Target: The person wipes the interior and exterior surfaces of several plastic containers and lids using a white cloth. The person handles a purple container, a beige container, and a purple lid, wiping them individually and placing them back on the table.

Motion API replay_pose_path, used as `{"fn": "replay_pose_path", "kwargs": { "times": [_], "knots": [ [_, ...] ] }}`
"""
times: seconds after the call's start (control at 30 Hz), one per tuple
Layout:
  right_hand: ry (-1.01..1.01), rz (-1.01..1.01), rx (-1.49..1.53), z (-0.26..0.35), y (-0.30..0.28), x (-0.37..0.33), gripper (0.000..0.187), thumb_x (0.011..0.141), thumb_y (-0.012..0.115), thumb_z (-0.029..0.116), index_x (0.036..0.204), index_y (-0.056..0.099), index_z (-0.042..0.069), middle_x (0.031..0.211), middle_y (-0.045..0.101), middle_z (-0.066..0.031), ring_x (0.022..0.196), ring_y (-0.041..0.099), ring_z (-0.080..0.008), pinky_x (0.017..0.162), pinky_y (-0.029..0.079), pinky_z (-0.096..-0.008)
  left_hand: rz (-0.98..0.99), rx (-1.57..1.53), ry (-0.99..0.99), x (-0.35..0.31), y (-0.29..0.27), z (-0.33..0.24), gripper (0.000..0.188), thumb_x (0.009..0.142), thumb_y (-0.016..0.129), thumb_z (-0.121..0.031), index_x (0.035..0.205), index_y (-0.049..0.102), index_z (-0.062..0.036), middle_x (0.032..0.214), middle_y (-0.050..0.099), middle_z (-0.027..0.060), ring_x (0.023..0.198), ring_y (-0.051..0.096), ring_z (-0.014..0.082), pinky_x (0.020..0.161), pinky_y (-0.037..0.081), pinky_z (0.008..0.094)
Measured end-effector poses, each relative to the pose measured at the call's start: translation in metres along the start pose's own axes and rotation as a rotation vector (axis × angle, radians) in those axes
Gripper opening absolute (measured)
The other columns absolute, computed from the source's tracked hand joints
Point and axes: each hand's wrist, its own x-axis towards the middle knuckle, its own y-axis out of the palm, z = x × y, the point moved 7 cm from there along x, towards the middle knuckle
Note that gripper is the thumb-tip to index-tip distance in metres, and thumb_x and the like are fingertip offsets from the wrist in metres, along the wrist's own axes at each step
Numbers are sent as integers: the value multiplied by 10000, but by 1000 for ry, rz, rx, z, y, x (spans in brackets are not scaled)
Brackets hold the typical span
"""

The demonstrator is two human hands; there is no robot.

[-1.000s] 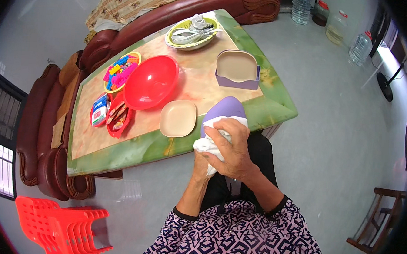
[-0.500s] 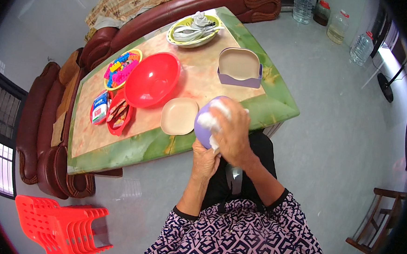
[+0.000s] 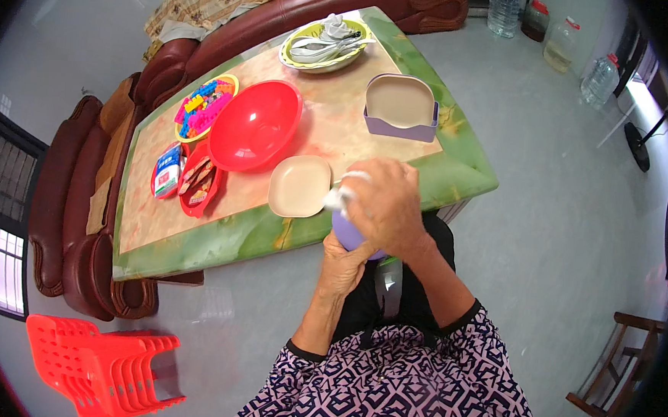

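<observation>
Over my lap, just off the table's near edge, my left hand (image 3: 343, 268) grips the lower rim of a purple dish (image 3: 346, 231). My right hand (image 3: 392, 210) is closed on a crumpled white cloth or tissue (image 3: 337, 200) and presses it against the dish's upper part. Most of the dish is hidden behind my right hand, so its full shape cannot be made out. A beige square dish (image 3: 299, 188) lies on the table just left of my hands. Farther right stands a purple holder (image 3: 401, 128) with a beige dish (image 3: 399, 102) upright in it.
On the green-edged table (image 3: 459, 170) are a large red bowl (image 3: 253, 131), a container of toy bricks (image 3: 201, 109), a red dish of packets (image 3: 200, 181), a tissue pack (image 3: 168, 174) and a bowl of spoons (image 3: 324, 51). Red stools (image 3: 103, 362) stand lower left.
My right hand has moved with the white cloth across the purple dish and now covers more of it. The dish has tilted and sits slightly lower. The whole view has shifted a little.
</observation>
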Motion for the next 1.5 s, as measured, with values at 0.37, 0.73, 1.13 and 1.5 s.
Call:
{"fn": "replay_pose_path", "kwargs": {
  "times": [0.37,0.73,1.13,1.5],
  "knots": [
    [197,-130,84,-25,22,-40,381,805,581,121,1181,561,63,1205,510,-179,1128,471,-377,963,368,-465,-64,-329,-17,13,12,-10,446,960,492,-331,1299,445,-44,1243,541,98,1150,528,223,1004,427,394],
    [-65,-8,108,30,19,-40,304,753,620,161,1055,630,134,1247,530,-92,1198,452,-322,979,357,-464,-33,-451,-98,1,4,-2,573,992,272,-499,1369,362,-78,1342,460,95,1242,454,240,1045,380,390],
    [74,-21,23,23,24,-27,323,792,588,186,1108,607,121,1213,539,-122,1172,480,-320,989,347,-466,-131,-356,-53,0,7,-10,624,949,379,-547,1401,348,-117,1408,416,73,1284,416,222,1064,364,395],
    [88,-15,-107,7,10,-12,353,770,605,158,1120,595,121,1186,550,-115,1114,507,-324,906,408,-453,-58,-324,-62,-2,6,-6,517,947,521,-359,1378,371,-116,1354,480,67,1224,486,222,1039,404,416]
  ]
}}
